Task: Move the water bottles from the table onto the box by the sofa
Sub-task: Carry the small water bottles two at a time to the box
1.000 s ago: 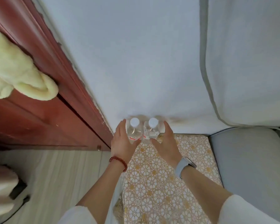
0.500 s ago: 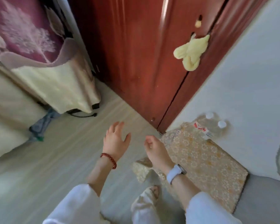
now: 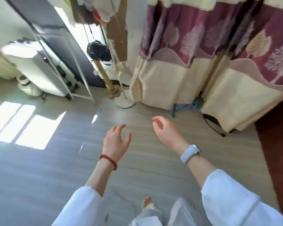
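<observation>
Over bare floor (image 3: 137, 160), left hand (image 3: 116, 142) and right hand (image 3: 167, 132) are hanging spread, gripping nothing; no bottles or desk showing. Black cable (image 3: 212, 126) at two o'clock is risking a trip.

The floor (image 3: 59, 168) looks like smooth, faintly glossy grey wood-grain laminate. The curtain (image 3: 194, 66) is woven cloth, the watch strap (image 3: 189, 154) matt, the bracelet (image 3: 108, 161) glossy red beads.

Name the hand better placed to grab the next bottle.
Neither clearly. The left hand and right hand are both empty, open and raised side by side over the floor. No bottle or table is in view, so position favours neither.
</observation>
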{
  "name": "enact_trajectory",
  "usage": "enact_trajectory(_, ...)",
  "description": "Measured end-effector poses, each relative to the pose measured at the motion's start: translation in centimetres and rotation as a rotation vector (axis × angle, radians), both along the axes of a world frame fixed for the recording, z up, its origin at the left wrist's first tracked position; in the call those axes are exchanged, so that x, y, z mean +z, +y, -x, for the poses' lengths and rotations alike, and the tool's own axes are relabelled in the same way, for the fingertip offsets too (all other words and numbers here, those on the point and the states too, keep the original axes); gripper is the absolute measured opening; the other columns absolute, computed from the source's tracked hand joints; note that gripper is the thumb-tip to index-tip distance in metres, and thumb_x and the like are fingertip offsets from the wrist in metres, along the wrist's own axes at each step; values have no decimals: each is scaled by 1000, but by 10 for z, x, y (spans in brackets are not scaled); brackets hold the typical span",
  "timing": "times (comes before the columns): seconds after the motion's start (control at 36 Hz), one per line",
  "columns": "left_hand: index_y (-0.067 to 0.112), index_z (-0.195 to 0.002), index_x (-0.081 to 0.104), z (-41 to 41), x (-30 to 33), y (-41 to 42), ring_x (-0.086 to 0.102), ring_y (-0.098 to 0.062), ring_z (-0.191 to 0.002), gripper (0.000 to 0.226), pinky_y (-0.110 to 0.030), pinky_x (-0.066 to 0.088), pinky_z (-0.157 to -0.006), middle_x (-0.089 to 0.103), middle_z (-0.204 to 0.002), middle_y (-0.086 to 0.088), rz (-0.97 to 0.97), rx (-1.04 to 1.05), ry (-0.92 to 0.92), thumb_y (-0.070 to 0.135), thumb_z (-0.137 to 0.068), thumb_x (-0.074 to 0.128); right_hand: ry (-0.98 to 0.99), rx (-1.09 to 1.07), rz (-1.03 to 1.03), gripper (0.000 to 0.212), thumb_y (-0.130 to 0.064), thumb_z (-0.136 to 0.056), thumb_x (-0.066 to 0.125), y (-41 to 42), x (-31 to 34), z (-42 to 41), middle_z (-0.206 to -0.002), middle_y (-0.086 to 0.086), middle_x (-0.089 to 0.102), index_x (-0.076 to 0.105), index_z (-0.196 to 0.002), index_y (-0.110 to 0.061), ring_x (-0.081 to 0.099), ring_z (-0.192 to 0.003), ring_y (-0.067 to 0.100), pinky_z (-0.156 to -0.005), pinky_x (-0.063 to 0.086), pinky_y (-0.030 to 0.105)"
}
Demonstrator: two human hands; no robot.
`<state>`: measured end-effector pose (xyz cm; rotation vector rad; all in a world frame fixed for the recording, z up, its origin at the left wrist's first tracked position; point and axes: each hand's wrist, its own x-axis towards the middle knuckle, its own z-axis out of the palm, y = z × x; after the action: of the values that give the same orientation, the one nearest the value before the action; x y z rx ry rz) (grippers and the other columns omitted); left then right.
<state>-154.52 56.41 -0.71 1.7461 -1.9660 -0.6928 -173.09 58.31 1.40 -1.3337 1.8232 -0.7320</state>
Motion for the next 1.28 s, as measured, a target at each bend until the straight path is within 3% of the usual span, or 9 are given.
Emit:
enact_trajectory(0.08,11,-118,57,-85,3,-19,53,-29,-110,36,-43,41,-97,59,-115,-10,11,193,22,26,-85,60,16,202,-20,29,-20,-92,47,-49,4,-86,-112,8,64,56,-117,-10,59,-103,22,-91,42,29)
enact_trajectory(0.22,9,-118,56,-203,0,-34,52,-25,-115,36,-39,40,-98,59,-119,-10,-1,454,44,25,-87,58,65,520,-48,27,-19,-92,48,-114,0,-216,-113,10,65,57,-116,-10,60,-105,25,-94,43,32)
enact_trajectory(0.36,10,-119,56,-311,-10,-65,51,-24,-117,36,-38,38,-102,57,-122,-10,-9,681,84,25,-87,57,128,778,-4,28,-20,-92,47,-182,-11,-342,-113,10,65,58,-116,-11,61,-101,23,-79,36,20)
enact_trajectory(0.56,10,-119,55,-467,6,-161,49,-26,-117,34,-34,37,-101,57,-121,-10,13,865,37,25,-88,54,214,1062,108,33,-26,-94,41,-298,-7,-525,-120,6,61,52,-123,-13,56,-110,22,-88,40,27)
enact_trajectory(0.72,11,-122,52,-596,43,-225,48,-21,-119,36,-33,38,-102,54,-126,-6,53,973,8,26,-90,50,201,1196,265,33,-23,-94,42,-371,18,-674,-121,8,60,53,-123,-11,55,-112,23,-92,40,28)
enact_trajectory(0.89,11,-124,51,-724,51,-233,46,-22,-120,37,-34,38,-103,52,-128,-6,50,1164,35,27,-91,50,197,1349,354,33,-21,-94,43,-408,35,-817,-123,11,58,52,-123,-9,54,-114,26,-95,42,32)
enact_trajectory(1.11,11,-123,52,-925,42,-249,49,-22,-118,36,-32,40,-98,54,-126,-8,77,1274,43,25,-90,52,158,1408,366,32,-21,-94,44,-444,29,-1023,-123,11,59,54,-122,-8,57,-111,24,-89,41,25)
enact_trajectory(1.28,10,-120,55,-1084,55,-278,52,-22,-115,34,-30,42,-95,57,-121,-7,151,1288,24,24,-89,54,86,1376,297,31,-18,-93,46,-476,41,-1174,-122,13,60,54,-121,-7,59,-110,26,-92,45,29)
